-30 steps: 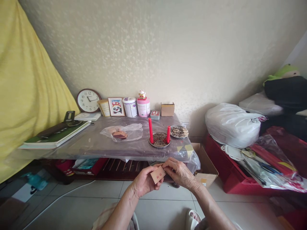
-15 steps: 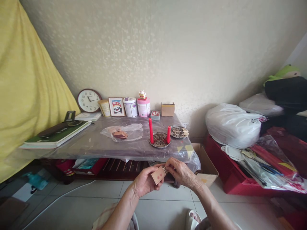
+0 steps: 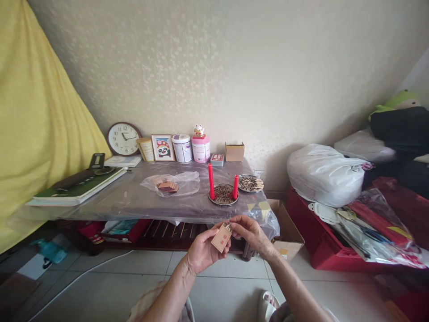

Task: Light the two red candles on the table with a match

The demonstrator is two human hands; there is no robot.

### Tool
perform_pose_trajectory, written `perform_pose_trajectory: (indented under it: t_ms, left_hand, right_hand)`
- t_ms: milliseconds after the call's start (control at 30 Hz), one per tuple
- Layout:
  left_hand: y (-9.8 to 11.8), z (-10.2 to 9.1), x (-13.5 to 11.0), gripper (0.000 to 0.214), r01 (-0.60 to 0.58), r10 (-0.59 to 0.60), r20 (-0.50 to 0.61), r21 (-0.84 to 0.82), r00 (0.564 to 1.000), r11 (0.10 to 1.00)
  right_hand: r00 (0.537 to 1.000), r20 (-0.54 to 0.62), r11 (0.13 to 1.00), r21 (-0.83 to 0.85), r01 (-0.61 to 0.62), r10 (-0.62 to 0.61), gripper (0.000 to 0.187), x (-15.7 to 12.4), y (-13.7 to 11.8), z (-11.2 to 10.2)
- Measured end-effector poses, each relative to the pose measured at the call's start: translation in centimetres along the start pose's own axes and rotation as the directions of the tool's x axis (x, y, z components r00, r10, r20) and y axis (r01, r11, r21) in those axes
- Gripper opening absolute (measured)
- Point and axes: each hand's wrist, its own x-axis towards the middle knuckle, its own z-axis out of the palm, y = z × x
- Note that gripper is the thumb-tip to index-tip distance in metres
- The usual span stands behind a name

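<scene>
My left hand grips a small tan matchbox with red print, held in front of the low table's front edge. The box's drawer is slid partly out at its upper end. My right hand pinches at that open end with thumb and fingertips; what it pinches is too small to make out. On the table just beyond stand two red candles in a round metal dish. A second dish holding several matchsticks sits to their right.
A clock, framed picture, tins and small cardboard box line the wall. A plastic bag and a book lie on the table. An open carton, white sack and red bins stand to the right.
The matchbox has tilted more upright and risen a little. Its drawer has slid out, and my right fingers have moved to its open end.
</scene>
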Motion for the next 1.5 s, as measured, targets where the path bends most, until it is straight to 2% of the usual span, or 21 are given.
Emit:
perform_pose_trajectory:
  t_ms: [333, 500, 633, 800, 1200, 1500]
  left_hand:
    - [0.1, 0.6, -0.2, 0.039, -0.013, 0.012, 0.014, 0.044, 1.0, 0.999]
    - [0.1, 0.6, -0.2, 0.039, -0.026, 0.024, 0.027, 0.046, 0.999, 0.999]
    - [0.1, 0.4, -0.2, 0.037, -0.046, 0.045, 0.027, 0.046, 0.999, 0.998]
    - [0.0, 0.2, -0.1, 0.037, -0.058, 0.058, 0.021, 0.047, 0.998, 0.997]
    - [-0.2, 0.1, -0.1, 0.035, -0.063, 0.061, 0.039, 0.06, 0.997, 0.996]
    - [0.0, 0.3, -0.1, 0.039, -0.07, 0.067, 0.04, 0.063, 0.997, 0.996]
  right_hand:
    - [0.994, -0.027, 0.959, 0.268, -0.096, 0.107, 0.024, 0.1, 0.2, 0.1]
    - [0.99, -0.123, 0.922, 0.386, -0.021, 0.074, 0.025, 0.2, -0.3, -0.5]
    - [0.985, -0.172, 0.942, 0.332, 0.055, 0.003, 0.028, 0.1, -0.7, -0.5]
    - [0.986, -0.13, 0.959, 0.249, 0.133, -0.104, 0.026, -0.1, -0.8, 0.1]
    - [0.977, -0.116, 0.964, 0.178, 0.195, -0.177, 0.024, -0.2, -0.5, 0.5]
    - [0.948, -0.26, 0.946, 0.218, 0.24, -0.181, 0.02, -0.2, -0.8, -0.7]
